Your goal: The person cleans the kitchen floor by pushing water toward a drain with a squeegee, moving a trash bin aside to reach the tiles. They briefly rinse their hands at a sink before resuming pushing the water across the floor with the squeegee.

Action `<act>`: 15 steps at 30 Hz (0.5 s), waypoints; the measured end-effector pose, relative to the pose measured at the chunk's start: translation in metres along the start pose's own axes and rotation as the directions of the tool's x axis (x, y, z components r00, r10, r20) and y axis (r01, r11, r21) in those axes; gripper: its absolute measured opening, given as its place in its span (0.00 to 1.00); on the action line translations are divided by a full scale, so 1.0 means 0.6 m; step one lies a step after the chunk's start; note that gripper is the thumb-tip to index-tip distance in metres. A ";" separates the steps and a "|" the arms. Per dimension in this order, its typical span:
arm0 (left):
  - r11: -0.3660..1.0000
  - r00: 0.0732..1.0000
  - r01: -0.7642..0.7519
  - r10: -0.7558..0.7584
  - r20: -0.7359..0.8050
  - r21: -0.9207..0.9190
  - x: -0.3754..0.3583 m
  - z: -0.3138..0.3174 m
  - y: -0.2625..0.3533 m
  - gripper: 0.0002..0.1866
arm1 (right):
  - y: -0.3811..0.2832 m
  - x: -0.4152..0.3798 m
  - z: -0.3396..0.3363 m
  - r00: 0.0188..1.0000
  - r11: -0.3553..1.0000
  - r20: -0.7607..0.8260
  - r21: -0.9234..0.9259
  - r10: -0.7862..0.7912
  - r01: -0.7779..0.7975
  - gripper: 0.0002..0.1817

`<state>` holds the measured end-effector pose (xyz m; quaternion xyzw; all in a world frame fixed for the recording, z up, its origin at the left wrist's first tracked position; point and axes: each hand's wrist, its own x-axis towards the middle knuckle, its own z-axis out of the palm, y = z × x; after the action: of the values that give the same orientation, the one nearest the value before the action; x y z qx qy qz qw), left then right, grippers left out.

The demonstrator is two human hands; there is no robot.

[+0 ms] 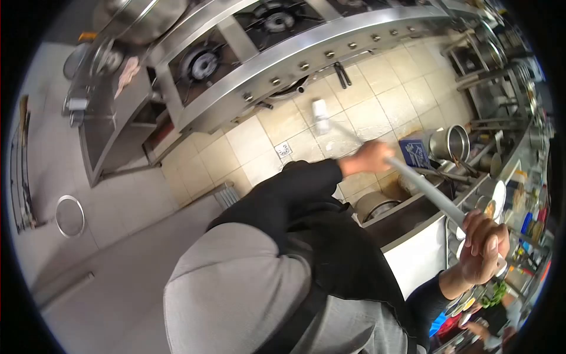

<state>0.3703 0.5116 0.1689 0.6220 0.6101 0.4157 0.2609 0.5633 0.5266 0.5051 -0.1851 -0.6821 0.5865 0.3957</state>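
A long grey pole [427,190] slants from the right side down toward the tiled floor. At its far end a white, blurred head [320,115] rests on the wet tiles; whether it is a brush or a mop I cannot make out. My left hand [372,158], in a black sleeve, is closed around the pole partway along it. Near the pole's upper end, my right hand [484,246] grips it with the fingers wrapped round.
A steel stove [259,71] with several burners runs along the top. A floor drain [283,148] lies near the white head. Pots [377,206] and a blue box [414,153] stand right, beside a crowded counter. Another person's hand [471,330] shows at lower right.
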 end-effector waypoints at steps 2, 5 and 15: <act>0.997 0.998 0.056 -0.058 0.037 0.045 -0.090 -0.035 -0.023 0.08 | 0.048 -0.011 -0.030 0.990 0.976 -0.037 0.175 0.136 -0.128 0.17; 0.962 0.972 0.232 -0.233 -0.010 0.145 -0.182 -0.074 -0.128 0.05 | 0.195 0.007 0.029 0.917 0.881 -0.121 0.351 0.379 -0.317 0.16; 0.983 0.974 -0.070 0.031 -0.224 -0.169 0.241 0.015 -0.175 0.10 | 0.136 0.223 0.041 0.995 0.947 0.021 -0.311 0.094 -0.083 0.18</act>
<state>0.3079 0.6670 0.1055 0.5619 0.5802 0.5409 0.2348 0.4445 0.6265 0.4711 -0.2649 -0.7635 0.4927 0.3228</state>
